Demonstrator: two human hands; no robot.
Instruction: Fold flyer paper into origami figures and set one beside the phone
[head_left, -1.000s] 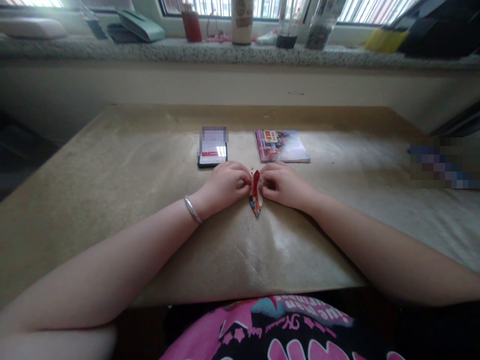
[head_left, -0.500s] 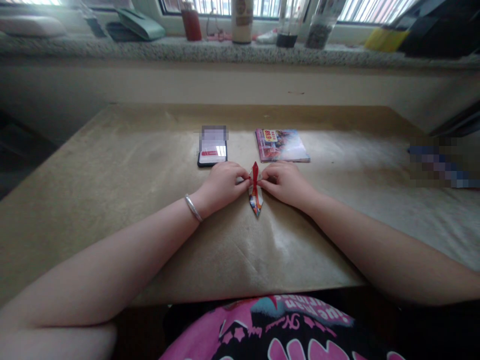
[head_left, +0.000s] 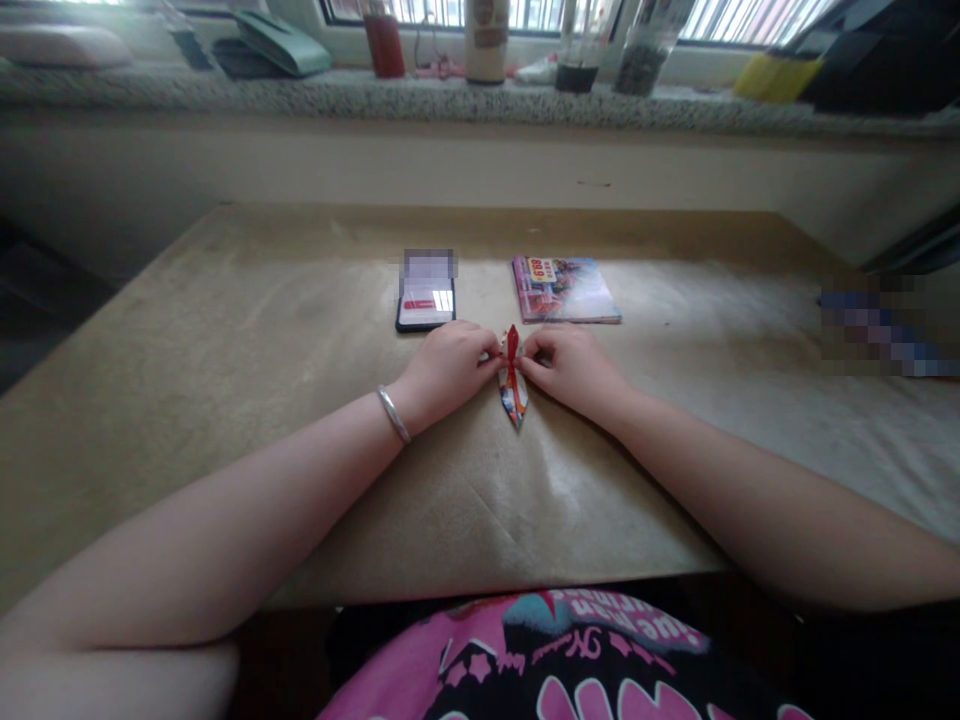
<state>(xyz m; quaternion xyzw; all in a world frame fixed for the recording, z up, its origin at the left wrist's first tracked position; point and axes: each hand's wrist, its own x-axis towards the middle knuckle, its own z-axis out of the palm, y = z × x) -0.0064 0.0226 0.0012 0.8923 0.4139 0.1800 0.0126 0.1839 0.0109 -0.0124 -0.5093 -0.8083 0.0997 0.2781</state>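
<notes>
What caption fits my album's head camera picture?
Left hand and right hand hold slim, pointed, multicoloured folded paper between them at a beige table.

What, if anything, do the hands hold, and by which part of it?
A small folded paper: the left hand pinches its left edge and the right hand its right edge, both near the middle of its length.

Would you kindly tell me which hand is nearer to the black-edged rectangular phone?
Left: the left hand is by the near right corner of the phone; the right hand is farther off, across the folded multicoloured paper.
</notes>
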